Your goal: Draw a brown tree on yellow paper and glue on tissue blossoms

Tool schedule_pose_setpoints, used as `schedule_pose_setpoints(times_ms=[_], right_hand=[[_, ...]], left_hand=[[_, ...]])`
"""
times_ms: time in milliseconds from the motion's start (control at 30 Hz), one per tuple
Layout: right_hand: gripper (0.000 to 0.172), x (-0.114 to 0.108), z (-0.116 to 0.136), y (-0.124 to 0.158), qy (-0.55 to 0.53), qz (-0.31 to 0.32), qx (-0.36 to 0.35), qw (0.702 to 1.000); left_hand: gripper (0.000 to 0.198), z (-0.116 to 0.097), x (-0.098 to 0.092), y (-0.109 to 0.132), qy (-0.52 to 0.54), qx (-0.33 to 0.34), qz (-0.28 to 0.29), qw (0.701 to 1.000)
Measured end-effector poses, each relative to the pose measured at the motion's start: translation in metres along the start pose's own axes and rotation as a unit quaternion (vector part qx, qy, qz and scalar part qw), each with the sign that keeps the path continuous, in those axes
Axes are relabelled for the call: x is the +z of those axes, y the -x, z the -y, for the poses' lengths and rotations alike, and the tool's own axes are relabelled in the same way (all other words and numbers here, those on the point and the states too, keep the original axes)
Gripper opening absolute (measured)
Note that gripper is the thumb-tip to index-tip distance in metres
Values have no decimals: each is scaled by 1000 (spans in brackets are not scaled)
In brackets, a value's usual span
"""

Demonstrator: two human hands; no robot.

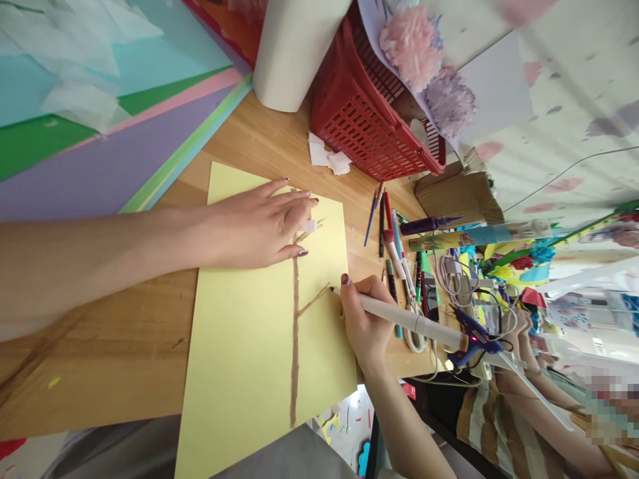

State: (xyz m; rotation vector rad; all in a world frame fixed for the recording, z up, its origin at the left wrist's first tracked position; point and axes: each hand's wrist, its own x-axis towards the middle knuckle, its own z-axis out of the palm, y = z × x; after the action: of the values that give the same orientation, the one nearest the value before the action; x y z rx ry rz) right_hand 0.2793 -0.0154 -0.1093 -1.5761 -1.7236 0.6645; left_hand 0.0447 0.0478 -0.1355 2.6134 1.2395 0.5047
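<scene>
A pale yellow sheet of paper (pixel 249 346) lies on the wooden table (pixel 114 346). A brown tree trunk with branches (pixel 295 319) is drawn on it. My left hand (pixel 254 223) lies flat on the sheet's upper part, fingers stretched out over a small white scrap (pixel 309 226) at the branch tips. My right hand (pixel 364 319) is closed around a long white marker (pixel 399 318), whose tip touches the paper at the end of a side branch.
A red plastic basket (pixel 369 113) and a white roll (pixel 294 46) stand at the table's far side. Coloured paper sheets (pixel 100 133) lie to the left. Pens, scissors (pixel 414 319) and a blue glue gun (pixel 474 332) lie to the right. Another person's arms (pixel 529 379) are at the lower right.
</scene>
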Motion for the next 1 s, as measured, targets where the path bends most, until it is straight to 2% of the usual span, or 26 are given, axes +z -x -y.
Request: schedule_pose_setpoints(times_ms=[200,600,800,1000], right_hand=[[32,2,5,7,-18,71,-36,997],[32,3,4,4,-8,40,-23,999],[34,4,7,10,-19,42,-1,999],[34,8,12,18,-19,42,-8,999]], left_hand=[[62,0,0,0,14,-2,1,1000],[63,0,0,0,-2,-1,5,1000],[63,0,-1,0,7,-3,0,1000],[63,0,-1,0,-7,0,8,1000]])
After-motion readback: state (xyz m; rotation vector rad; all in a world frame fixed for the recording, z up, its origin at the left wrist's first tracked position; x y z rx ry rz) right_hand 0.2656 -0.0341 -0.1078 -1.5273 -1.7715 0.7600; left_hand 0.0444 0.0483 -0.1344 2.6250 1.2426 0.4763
